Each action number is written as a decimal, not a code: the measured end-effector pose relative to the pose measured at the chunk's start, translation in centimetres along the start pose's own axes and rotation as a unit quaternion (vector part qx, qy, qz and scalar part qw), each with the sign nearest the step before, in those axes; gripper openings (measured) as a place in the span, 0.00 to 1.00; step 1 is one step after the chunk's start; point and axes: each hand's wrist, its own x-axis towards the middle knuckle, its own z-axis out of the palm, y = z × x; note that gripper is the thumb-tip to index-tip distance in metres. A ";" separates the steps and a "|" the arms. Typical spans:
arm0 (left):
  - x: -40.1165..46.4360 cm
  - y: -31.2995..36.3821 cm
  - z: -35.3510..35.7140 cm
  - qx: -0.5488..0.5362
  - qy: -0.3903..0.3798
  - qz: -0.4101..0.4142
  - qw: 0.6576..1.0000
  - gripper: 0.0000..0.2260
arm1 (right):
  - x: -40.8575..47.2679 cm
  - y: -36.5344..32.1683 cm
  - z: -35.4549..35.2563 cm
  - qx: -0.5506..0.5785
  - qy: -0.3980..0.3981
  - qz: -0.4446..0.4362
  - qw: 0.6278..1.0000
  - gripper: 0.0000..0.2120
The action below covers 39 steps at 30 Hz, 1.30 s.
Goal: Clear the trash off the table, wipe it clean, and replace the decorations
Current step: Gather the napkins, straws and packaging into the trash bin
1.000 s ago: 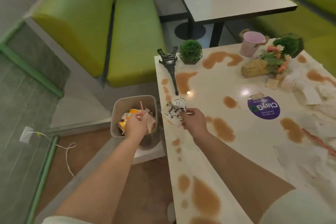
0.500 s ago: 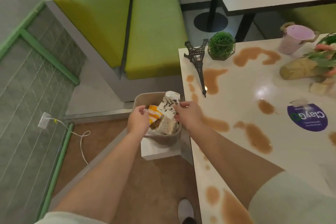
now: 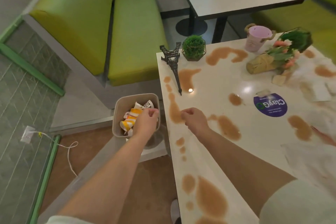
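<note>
- Our left hand (image 3: 145, 122) hangs right over the bin (image 3: 118, 114), fingers loosely curled with nothing visibly pinched in them. Crumpled cups (image 3: 135, 114) sit in the bin directly under that palm, so this bit of trash looks dealt with.
- Our right hand (image 3: 194, 118) is just inside the near edge of the table (image 3: 214, 100), thumb and fingers lightly together, and we honestly can't tell if there's some tiny scrap in there. Looks empty to us.
- Next up, we'd say, is more trash: the crumpled napkins (image 3: 309, 154) and the red straw (image 3: 323, 135) lie well off to the right of the right hand, past the purple sticker (image 3: 271, 105).
- Tip: grab the napkins from above and bunch them, don't drag. Brown spill puddles (image 3: 227, 127) sit right beside the right wrist and all over the top, so dragging paper just smears it.
- Carry low and straight back to the bin, which is just left of the table edge, so nothing drips on the floor.
- The decorations stay put for now, we think: the Eiffel tower model (image 3: 172, 65) lies tipped over ahead of the right hand, the green ball plant (image 3: 193, 47) just beyond it, the pink bucket (image 3: 257, 39) and toppled flower vase (image 3: 263, 63) further right.
- Wiping only makes sense once the paper's gone.
</note>
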 end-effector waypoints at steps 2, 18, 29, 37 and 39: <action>-1.0 1.2 1.4 -0.002 -0.013 0.017 1.000 0.11 | -0.9 0.5 -2.4 -0.002 0.010 -0.009 1.000 0.08; -15.6 12.7 19.2 0.020 -0.171 0.126 0.977 0.06 | -8.5 12.9 -23.8 -0.104 0.181 -0.009 0.978 0.07; -22.5 14.3 26.9 0.049 -0.245 0.151 0.956 0.08 | -12.4 23.1 -32.0 -0.409 0.225 0.044 0.883 0.17; -25.0 15.5 28.9 0.070 -0.300 0.220 0.926 0.41 | -12.3 22.5 -33.7 -0.157 0.211 -0.055 0.963 0.11; -25.5 16.1 28.9 0.088 -0.307 0.245 0.915 0.51 | -12.8 20.7 -34.0 -0.080 0.202 -0.093 0.972 0.09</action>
